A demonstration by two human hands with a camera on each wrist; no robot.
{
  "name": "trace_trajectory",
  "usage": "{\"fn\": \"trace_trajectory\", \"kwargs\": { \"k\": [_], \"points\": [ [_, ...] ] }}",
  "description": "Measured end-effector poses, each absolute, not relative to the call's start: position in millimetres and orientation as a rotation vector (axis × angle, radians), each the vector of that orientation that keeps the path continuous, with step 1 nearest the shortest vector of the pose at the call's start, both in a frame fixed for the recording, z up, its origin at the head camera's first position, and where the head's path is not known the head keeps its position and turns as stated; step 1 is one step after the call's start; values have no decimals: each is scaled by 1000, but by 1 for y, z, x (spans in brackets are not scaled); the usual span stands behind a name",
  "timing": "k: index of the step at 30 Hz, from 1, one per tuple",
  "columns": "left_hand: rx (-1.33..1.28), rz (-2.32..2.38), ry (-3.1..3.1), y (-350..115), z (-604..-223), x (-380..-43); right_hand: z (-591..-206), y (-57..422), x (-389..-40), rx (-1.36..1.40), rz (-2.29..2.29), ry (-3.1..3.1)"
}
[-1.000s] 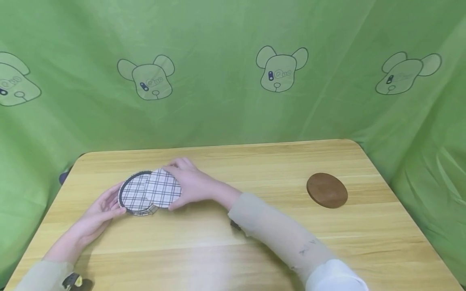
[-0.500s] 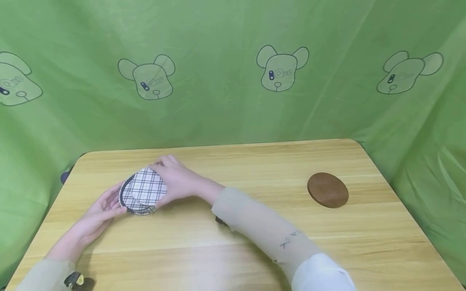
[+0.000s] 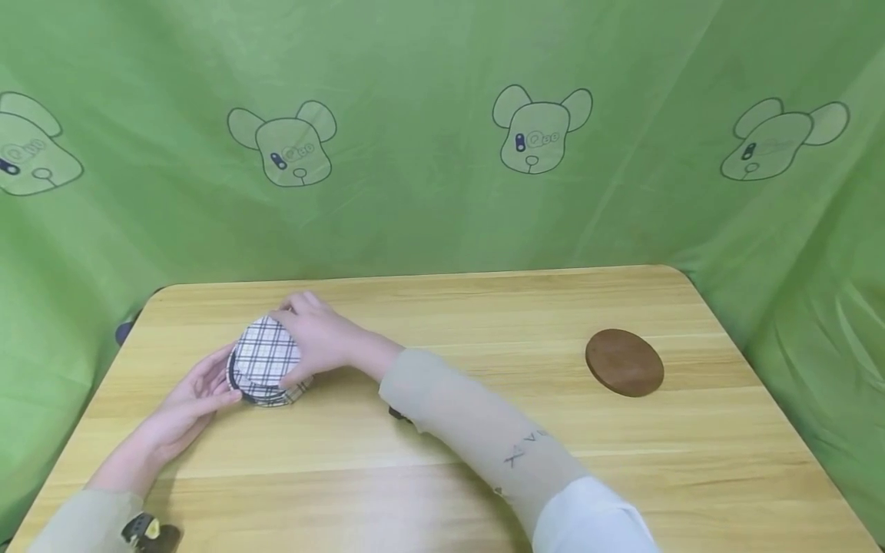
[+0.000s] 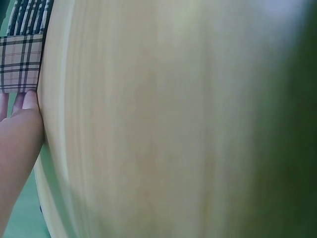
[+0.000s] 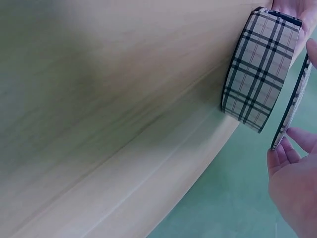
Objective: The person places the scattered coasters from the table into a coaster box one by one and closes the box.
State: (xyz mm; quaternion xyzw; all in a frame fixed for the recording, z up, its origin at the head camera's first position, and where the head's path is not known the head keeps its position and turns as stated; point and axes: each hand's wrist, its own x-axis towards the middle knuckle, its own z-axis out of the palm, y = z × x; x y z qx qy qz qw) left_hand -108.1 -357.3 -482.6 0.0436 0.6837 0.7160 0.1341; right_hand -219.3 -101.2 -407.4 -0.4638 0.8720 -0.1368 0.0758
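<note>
A round plaid coaster holder stands on the left part of the table, with plaid discs inside it. My left hand grips its left side, thumb at the near edge; in the left wrist view the holder's plaid wall meets the fingertips. My right hand pinches a round plaid coaster by its edges above the holder. Seen from the right wrist, this coaster is apart from the holder, with a gap between them. The coaster hides most of the holder's opening.
A brown round disc lies flat toward the right of the wooden table. Behind the table and along its sides hangs a green cloth printed with bear heads. A dark strap is on the left sleeve.
My right hand has carried the plaid coaster leftward, from overlapping the holder's right side to covering most of its top. The left hand has stayed at the holder.
</note>
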Motion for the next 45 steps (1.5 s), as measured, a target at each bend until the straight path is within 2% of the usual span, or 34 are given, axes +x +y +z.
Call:
{"fn": "trace_trajectory", "kwargs": {
  "k": [15, 45],
  "points": [
    [119, 2069, 1985, -359, -483, -109, -416, -118, -217, -1365, -277, 2638],
    [161, 2112, 1967, -358, -483, -108, -427, -118, -209, -1331, -292, 2672]
  ]
}}
